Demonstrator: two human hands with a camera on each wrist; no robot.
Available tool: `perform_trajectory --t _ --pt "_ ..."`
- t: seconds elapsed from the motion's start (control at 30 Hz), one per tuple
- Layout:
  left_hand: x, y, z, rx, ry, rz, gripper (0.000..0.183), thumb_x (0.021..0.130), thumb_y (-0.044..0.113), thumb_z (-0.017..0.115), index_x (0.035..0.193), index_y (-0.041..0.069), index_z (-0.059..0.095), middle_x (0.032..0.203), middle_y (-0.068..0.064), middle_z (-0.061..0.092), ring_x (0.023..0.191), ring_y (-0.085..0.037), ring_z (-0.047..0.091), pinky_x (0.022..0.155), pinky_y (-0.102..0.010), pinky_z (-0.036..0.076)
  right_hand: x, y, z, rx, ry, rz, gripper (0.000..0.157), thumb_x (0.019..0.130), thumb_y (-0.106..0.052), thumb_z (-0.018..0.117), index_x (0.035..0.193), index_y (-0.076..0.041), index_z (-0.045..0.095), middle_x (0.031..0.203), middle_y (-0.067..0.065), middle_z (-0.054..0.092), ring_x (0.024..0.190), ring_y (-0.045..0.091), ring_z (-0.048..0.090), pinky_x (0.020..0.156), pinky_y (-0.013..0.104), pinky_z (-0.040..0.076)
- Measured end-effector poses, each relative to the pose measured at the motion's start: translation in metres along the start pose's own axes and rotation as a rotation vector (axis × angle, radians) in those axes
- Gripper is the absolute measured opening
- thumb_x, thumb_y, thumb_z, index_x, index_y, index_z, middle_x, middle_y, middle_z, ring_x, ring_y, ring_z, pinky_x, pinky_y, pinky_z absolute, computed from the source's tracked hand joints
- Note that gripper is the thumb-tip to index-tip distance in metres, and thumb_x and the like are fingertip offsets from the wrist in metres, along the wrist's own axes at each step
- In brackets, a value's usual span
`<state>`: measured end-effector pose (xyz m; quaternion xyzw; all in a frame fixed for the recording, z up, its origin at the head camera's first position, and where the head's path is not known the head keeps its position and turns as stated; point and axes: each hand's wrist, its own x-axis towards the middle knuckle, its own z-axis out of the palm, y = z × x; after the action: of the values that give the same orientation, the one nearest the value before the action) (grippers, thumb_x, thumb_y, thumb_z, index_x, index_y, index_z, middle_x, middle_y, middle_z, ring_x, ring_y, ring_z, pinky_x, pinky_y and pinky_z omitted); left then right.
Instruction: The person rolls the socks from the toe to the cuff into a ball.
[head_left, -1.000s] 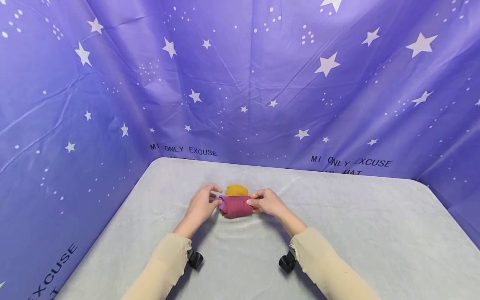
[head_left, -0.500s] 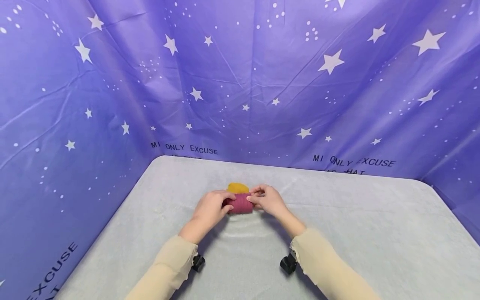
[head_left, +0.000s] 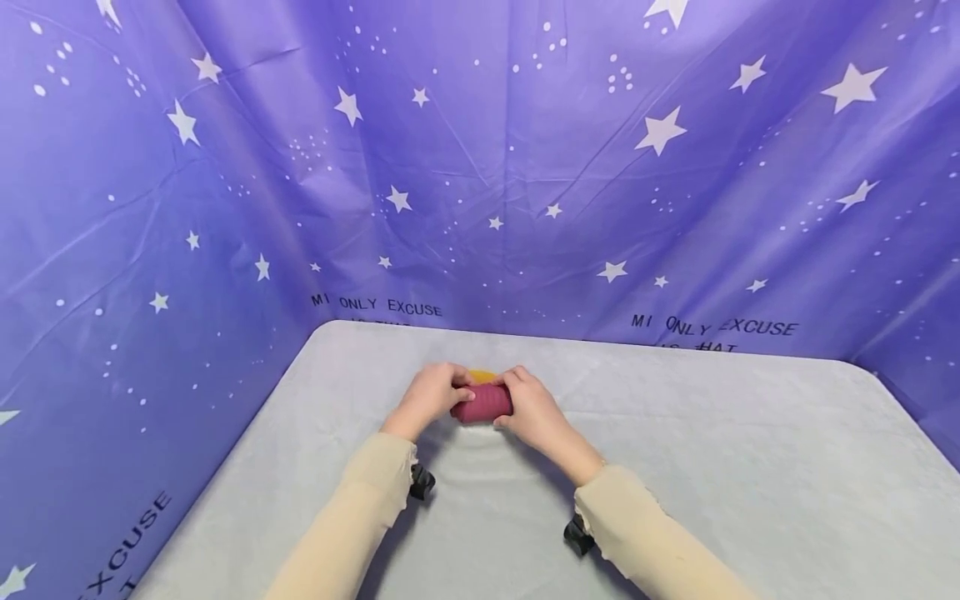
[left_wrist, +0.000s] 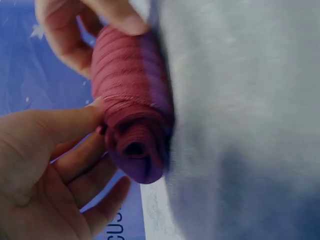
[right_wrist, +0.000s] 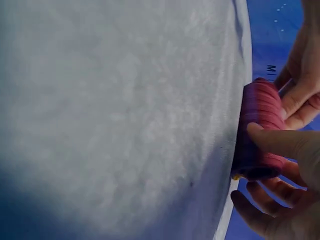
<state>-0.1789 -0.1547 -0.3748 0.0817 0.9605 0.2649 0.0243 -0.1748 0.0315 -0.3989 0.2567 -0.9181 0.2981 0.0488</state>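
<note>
A rolled-up maroon ribbed cloth lies on its side on the grey table covering. Its end in the left wrist view shows a spiral of layers with a purple edge. My left hand grips the left end, thumb on the near side and fingers behind. Around the right end curls my right hand; in the right wrist view its thumb presses the roll's side. A yellow thing shows just behind the roll, mostly hidden by it and the hands.
The grey-covered table spreads out on both sides and toward the person. A purple star-printed curtain hangs behind its far edge and along the left. Black wrist cameras hang under the beige sleeves.
Both hands have closed in on the roll from its ends. It looks tighter and shorter, its loose purple left end tucked in. Less of the yellow thing shows behind it.
</note>
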Motion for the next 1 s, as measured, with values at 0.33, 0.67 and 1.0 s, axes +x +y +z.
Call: perform_trajectory --t 0.33,0.67,1.0 --pt "0.016 0.007 -0.016 0.008 -0.091 0.051 0.011 0.087 0.010 0.074 0.098 0.011 0.077 0.099 -0.003 0.078 0.091 -0.017 0.068 0.088 -0.034 0.053 0.018 0.010 -0.007 -0.050 -0.011 -0.014 0.040 0.070 -0.009 0.084 0.106 -0.008 0.067 0.101 0.008 0.072 0.091 0.024 0.065 0.080 0.040 0.054" --pt "-0.010 0.039 -0.021 0.030 -0.020 0.284 0.040 0.080 0.018 0.080 0.117 0.008 0.068 0.107 -0.006 0.073 0.090 -0.018 0.063 0.081 -0.035 0.052 0.009 0.015 -0.038 0.274 -0.038 0.040 0.034 0.071 -0.013 0.073 0.104 -0.005 0.066 0.089 0.008 0.070 0.076 0.014 0.061 0.067 0.027 0.051" --pt "-0.013 0.046 -0.001 -0.221 0.121 0.242 0.045 0.080 0.021 0.082 0.120 0.010 0.064 0.107 -0.009 0.073 0.089 -0.019 0.066 0.078 -0.034 0.055 -0.015 0.015 -0.069 0.489 -0.020 0.090 0.041 0.083 -0.016 0.076 0.118 0.001 0.062 0.103 0.019 0.070 0.084 0.020 0.067 0.075 0.025 0.055"
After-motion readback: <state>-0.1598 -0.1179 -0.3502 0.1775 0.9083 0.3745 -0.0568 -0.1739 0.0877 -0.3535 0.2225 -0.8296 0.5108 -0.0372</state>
